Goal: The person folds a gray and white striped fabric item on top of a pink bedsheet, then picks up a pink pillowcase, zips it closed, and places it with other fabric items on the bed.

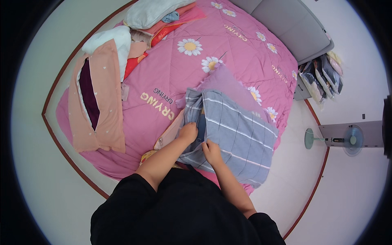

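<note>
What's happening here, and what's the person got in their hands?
Someone is working at the open side of a grey-blue striped pillowcase. The left hand is at the opening, its fingertips partly hidden; the right hand grips the edge. The pillowcase overlaps a lilac pillow on a pink daisy-print bedspread. Off to the left lies a peach case, its slit gaping over dark purple fabric.

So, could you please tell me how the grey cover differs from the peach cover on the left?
The grey cover has white stripes; the peach cover has small pale motifs. The left hand and right hand are at the grey cover's opening, while neither touches the peach cover. The grey cover overlaps a lilac pillow; the peach cover does not. Both openings show something dark inside.
</note>
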A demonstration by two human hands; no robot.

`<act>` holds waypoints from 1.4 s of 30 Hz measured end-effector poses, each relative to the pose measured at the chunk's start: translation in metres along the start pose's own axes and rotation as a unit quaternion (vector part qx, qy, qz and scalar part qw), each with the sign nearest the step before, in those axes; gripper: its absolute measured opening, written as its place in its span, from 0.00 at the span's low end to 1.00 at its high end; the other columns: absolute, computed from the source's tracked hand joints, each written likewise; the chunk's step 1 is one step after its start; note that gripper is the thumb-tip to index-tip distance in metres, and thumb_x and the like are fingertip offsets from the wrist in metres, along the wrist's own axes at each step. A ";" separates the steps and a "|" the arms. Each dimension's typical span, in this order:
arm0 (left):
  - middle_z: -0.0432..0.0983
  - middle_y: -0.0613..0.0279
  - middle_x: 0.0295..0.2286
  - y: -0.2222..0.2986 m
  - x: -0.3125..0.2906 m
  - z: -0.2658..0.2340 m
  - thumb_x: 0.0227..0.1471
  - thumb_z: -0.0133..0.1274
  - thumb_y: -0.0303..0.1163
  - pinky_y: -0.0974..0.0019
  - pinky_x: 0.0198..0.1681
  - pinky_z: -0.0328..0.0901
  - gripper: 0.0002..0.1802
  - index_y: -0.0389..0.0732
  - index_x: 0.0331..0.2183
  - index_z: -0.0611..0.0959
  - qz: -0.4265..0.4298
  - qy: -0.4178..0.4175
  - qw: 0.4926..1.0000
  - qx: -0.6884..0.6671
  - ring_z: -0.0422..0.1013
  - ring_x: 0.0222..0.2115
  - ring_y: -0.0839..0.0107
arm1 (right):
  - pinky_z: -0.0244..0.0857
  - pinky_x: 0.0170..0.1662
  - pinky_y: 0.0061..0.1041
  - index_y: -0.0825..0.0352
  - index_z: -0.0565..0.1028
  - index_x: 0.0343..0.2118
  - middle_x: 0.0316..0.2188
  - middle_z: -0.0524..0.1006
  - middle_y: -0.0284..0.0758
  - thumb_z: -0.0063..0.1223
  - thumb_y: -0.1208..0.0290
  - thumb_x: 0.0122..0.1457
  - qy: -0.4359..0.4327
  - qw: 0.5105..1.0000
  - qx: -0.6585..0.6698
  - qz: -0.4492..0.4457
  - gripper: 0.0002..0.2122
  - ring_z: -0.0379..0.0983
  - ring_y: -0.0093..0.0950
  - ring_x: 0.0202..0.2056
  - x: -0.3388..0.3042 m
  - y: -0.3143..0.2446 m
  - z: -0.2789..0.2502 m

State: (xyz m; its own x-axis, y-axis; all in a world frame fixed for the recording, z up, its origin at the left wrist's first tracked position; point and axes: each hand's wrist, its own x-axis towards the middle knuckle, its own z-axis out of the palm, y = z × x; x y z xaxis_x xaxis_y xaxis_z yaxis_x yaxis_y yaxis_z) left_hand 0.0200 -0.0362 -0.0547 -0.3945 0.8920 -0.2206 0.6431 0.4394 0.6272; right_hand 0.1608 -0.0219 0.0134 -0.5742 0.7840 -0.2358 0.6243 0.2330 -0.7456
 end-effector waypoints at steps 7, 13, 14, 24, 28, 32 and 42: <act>0.68 0.49 0.28 0.028 -0.001 0.003 0.43 0.47 0.34 0.55 0.33 0.62 0.13 0.34 0.29 0.68 0.063 0.096 0.991 -0.074 0.67 0.30 0.52 | 0.56 0.25 0.38 0.72 0.65 0.19 0.17 0.67 0.51 0.42 0.67 0.49 0.013 0.999 0.032 0.006 0.12 0.65 0.48 0.22 -0.006 0.006 -0.013; 0.69 0.46 0.28 0.007 0.005 0.013 0.43 0.48 0.35 0.53 0.33 0.62 0.14 0.34 0.29 0.68 -0.082 0.028 0.994 -0.064 0.67 0.32 0.48 | 0.58 0.22 0.28 0.73 0.66 0.18 0.13 0.69 0.42 0.42 0.68 0.51 0.006 1.000 0.005 -0.015 0.13 0.67 0.33 0.16 -0.009 0.011 -0.010; 0.69 0.46 0.28 0.006 0.009 0.014 0.43 0.48 0.35 0.53 0.33 0.62 0.14 0.34 0.29 0.68 -0.082 0.027 0.994 -0.064 0.67 0.32 0.48 | 0.58 0.22 0.28 0.73 0.66 0.18 0.13 0.69 0.42 0.42 0.68 0.51 0.006 1.000 0.005 -0.014 0.13 0.67 0.33 0.16 -0.008 0.011 -0.011; 0.72 0.52 0.32 0.017 0.000 0.016 0.47 0.44 0.37 0.67 0.39 0.61 0.21 0.34 0.41 0.70 -0.027 -0.219 0.880 -0.420 0.68 0.34 0.67 | 0.58 0.24 0.34 0.72 0.66 0.20 0.16 0.68 0.46 0.46 0.67 0.46 -0.047 0.999 0.020 -0.019 0.11 0.66 0.42 0.20 -0.004 -0.013 -0.011; 0.69 0.57 0.38 -0.005 -0.002 0.012 0.52 0.38 0.40 0.69 0.41 0.60 0.21 0.36 0.43 0.69 -0.149 -0.254 0.765 -0.572 0.65 0.37 0.71 | 0.60 0.28 0.39 0.72 0.67 0.21 0.19 0.70 0.48 0.46 0.68 0.44 -0.087 0.993 -0.070 -0.048 0.10 0.67 0.45 0.23 0.005 -0.006 0.009; 0.71 0.62 0.28 -0.010 -0.013 0.005 0.50 0.41 0.40 0.71 0.32 0.60 0.16 0.38 0.34 0.73 -0.281 -0.232 0.660 -0.657 0.65 0.28 0.75 | 0.60 0.30 0.37 0.72 0.68 0.24 0.22 0.71 0.47 0.46 0.70 0.44 -0.087 0.986 -0.100 -0.102 0.09 0.67 0.43 0.26 0.007 0.030 0.045; 0.68 0.55 0.20 -0.038 -0.026 0.036 0.41 0.49 0.30 0.63 0.28 0.61 0.09 0.34 0.26 0.71 -0.061 -0.019 0.976 -0.207 0.66 0.22 0.63 | 0.62 0.28 0.26 0.67 0.71 0.31 0.21 0.72 0.40 0.45 0.71 0.48 0.074 0.997 0.034 0.005 0.08 0.70 0.32 0.23 -0.028 0.063 -0.021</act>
State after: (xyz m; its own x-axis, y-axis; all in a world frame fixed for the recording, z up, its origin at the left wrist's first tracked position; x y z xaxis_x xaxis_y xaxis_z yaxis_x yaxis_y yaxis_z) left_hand 0.0299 -0.0724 -0.0994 -0.4219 0.8425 -0.3350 0.2686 0.4690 0.8414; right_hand 0.2273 -0.0170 -0.0143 -0.4810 0.8632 -0.1533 0.5891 0.1887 -0.7857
